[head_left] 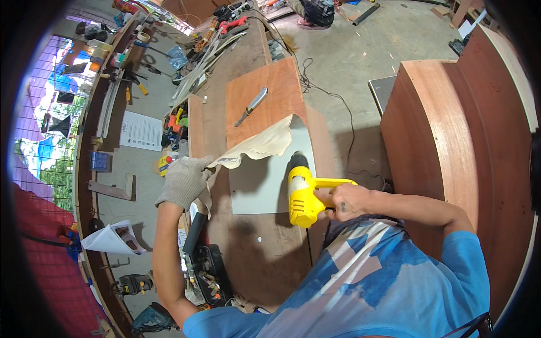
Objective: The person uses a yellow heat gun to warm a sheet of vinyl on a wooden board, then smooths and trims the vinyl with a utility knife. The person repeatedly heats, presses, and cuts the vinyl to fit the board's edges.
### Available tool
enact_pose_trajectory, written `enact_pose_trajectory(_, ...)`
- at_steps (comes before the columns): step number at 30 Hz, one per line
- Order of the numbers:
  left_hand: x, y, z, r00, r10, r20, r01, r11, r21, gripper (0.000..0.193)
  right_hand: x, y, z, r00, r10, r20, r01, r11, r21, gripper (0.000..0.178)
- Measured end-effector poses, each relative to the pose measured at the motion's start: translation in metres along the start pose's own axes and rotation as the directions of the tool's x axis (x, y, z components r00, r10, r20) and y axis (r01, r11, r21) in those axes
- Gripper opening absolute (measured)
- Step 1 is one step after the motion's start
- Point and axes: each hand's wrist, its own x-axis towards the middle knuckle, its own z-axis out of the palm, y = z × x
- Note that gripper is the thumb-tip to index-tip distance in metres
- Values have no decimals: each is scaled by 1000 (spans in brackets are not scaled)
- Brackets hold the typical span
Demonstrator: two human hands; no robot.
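Note:
My left hand (185,181), in a grey knit glove, pinches the near left corner of a thin beige sheet (264,144). The sheet curls up with a wavy edge across a panel on the workbench. Below the fold shows a smooth pale grey surface (253,188); beyond it is reddish-brown wood veneer (243,93). My bare right hand (348,201) grips the handle of a yellow heat gun (304,197). Its dark nozzle points away from me, over the pale surface near the sheet's right end. A utility knife (252,106) lies on the veneer, its blade toward me.
A curved wooden piece (420,146) stands on the right. A black cord (352,121) runs over the floor. Left of the panel are power tools (175,127) and an open black toolbox (215,276). Trim strips (205,62) lie at the bench's far end.

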Motion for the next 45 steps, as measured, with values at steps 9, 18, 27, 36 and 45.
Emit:
enact_pose_trajectory(9,-19,-10,0,994,-92,66,90,996,27,34,54,-4,47,939,-328,103,337,937,-96,56)
enact_pose_trajectory(18,-2,-5,-11,992,-82,99,88,994,-58,36,56,6,12,979,-170,113,179,981,-75,53)
enact_pose_trajectory(27,-6,-4,-12,987,-132,96,142,984,-104,35,-6,43,-28,984,-79,162,92,993,-78,52)
enact_pose_trajectory(36,-17,12,-22,928,-316,198,351,919,-178,34,-8,74,-53,916,-284,283,310,949,-51,59)
enact_pose_trajectory(45,19,4,-31,869,-424,254,445,895,-30,33,155,49,-20,814,-380,439,400,915,50,50)
